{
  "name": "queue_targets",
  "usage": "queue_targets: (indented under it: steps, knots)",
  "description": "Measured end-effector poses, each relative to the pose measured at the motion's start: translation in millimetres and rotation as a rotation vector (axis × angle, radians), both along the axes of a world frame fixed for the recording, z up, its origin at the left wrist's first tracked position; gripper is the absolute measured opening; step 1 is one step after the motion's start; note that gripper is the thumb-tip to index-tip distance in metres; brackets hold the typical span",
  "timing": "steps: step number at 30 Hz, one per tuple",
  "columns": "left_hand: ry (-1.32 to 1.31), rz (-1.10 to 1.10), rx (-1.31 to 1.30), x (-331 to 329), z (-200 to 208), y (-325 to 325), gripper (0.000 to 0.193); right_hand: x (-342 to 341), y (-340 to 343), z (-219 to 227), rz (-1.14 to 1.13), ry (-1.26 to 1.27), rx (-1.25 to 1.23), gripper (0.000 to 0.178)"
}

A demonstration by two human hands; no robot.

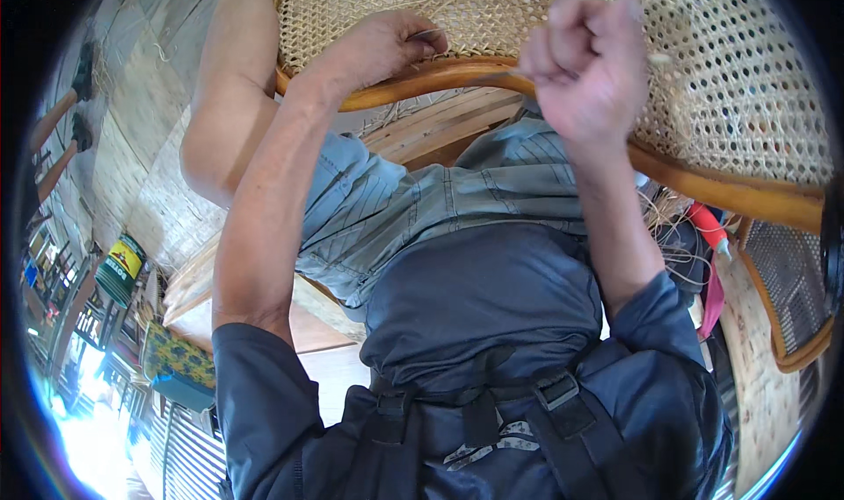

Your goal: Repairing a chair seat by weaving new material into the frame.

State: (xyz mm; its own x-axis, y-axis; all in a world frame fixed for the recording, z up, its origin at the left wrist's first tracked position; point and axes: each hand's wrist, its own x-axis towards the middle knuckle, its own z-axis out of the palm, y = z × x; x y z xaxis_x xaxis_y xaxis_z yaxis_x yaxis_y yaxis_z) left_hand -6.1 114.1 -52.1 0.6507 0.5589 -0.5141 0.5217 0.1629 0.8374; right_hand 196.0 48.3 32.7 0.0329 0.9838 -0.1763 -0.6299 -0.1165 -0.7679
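Observation:
A woven cane panel (pixel 703 78) in a curved, varnished wooden frame (pixel 440 76) lies across my lap. My left hand (pixel 378 50) rests by the frame's edge, thumb and fingers pinched on a thin cane strand (pixel 428 32). My right hand (pixel 591 74) is raised over the frame, blurred, in a fist. A thin dark spike (pixel 494 77) juts from its left side and a pale end shows at its right, like a thin pointed tool; the fist hides its middle. Loose strands lie on the weave between the hands.
Right of my lap are a bundle of loose cane strands (pixel 673 228), a red bottle with a pale tip (pixel 706 226) and another framed mesh panel (pixel 787 280). At left, a green and yellow can (pixel 120 267) stands on the board floor. Behind it is a patterned cushion (pixel 180 359).

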Motion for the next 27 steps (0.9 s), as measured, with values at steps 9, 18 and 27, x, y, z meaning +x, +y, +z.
queue_targets:
  steps: [9,18,27]
  knots:
    - [0.083,-0.080,0.121,-1,10,1,0.018,-27,33,-33,-0.045,-0.110,-0.049,0.053]
    - [0.012,-0.116,0.195,-3,6,0,0.020,-19,33,-38,-0.054,-0.080,-0.073,0.049]
    - [0.150,-0.182,0.274,3,15,0,0.020,-23,31,-44,-0.018,-0.020,-0.082,0.047]
